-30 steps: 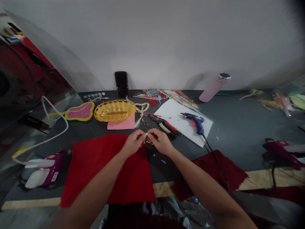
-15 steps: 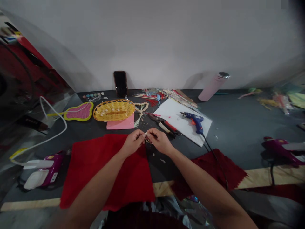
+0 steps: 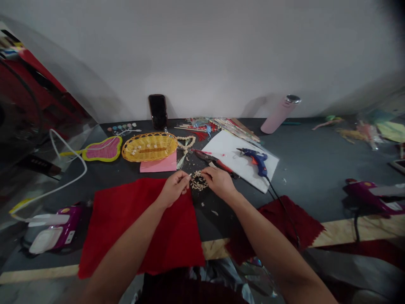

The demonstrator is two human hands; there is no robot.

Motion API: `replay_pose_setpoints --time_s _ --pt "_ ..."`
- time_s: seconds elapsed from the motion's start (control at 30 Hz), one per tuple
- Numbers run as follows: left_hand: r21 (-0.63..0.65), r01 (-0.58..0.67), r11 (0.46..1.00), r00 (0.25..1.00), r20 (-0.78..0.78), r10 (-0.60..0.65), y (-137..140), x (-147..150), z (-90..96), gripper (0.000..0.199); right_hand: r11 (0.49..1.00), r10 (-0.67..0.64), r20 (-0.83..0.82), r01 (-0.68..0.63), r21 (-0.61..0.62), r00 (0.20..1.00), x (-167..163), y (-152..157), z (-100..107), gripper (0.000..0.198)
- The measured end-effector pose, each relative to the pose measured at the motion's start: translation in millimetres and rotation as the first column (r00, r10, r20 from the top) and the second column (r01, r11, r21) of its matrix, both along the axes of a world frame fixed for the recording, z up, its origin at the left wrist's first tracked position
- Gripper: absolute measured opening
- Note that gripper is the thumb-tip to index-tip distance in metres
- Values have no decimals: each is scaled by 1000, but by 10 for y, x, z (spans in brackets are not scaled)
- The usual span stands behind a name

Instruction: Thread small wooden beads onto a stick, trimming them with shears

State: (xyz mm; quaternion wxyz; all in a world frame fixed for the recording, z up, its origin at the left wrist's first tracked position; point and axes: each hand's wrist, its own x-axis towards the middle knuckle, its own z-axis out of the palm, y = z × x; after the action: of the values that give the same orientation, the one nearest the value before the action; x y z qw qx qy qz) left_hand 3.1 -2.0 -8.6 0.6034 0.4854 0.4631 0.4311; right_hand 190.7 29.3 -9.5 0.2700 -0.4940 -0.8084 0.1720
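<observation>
Parting from the right hand [image 3: 220, 182], curled with its hold unclear, the left hand [image 3: 174, 188] is pinching a pale stub [image 3: 190, 175], ideally lightly and steadily.

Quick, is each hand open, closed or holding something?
Left hand: closed, pinching a small pale piece.
Right hand: curled beside the pale bits; can't tell if it's holding any.

Piece [image 3: 190, 175] in left grip [image 3: 174, 186] too small to identify; far-right purple device [image 3: 363, 192] cut off.
</observation>
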Motion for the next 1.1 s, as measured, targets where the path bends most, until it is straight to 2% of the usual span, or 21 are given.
replay_pose_setpoints --time_s 0.23,0.37,0.47,0.53,0.8,0.87,0.93,1.03,1.1 --pt "-7 -16 1000 1000 6 16 3 -2 -1 26 996 -49 -26 50 70 998 151 97 -19 20" --pt "-4 -23 1000 998 62 23 10 -8 -21 26 985 -128 130 111 131 983 250 127 -2 18" --pt "-16 -28 999 996 85 29 11 -10 -23 26 957 -265 251 221 189 931 298 133 12 21" --pt "-23 -25 999 995 93 27 11 -11 -19 26 945 -311 311 257 203 898 311 138 25 24" --pt "-4 -31 1000 993 112 31 15 -12 -28 23 952 -300 426 239 192 853 230 146 26 23" --pt "-6 -35 999 992 124 35 17 -14 -34 23 946 -316 394 257 197 863 232 153 3 23" --pt "-13 -41 999 990 138 42 19 -17 -33 22 935 -345 290 300 189 893 259 164 2 25" --pt "-30 -49 998 984 172 54 24 -16 -11 22 926 -355 9 350 143 935 313 171 84 29" --pt "-48 -60 997 979 192 68 26 -14 15 22 935 -338 -173 351 48 925 330 152 188 29"
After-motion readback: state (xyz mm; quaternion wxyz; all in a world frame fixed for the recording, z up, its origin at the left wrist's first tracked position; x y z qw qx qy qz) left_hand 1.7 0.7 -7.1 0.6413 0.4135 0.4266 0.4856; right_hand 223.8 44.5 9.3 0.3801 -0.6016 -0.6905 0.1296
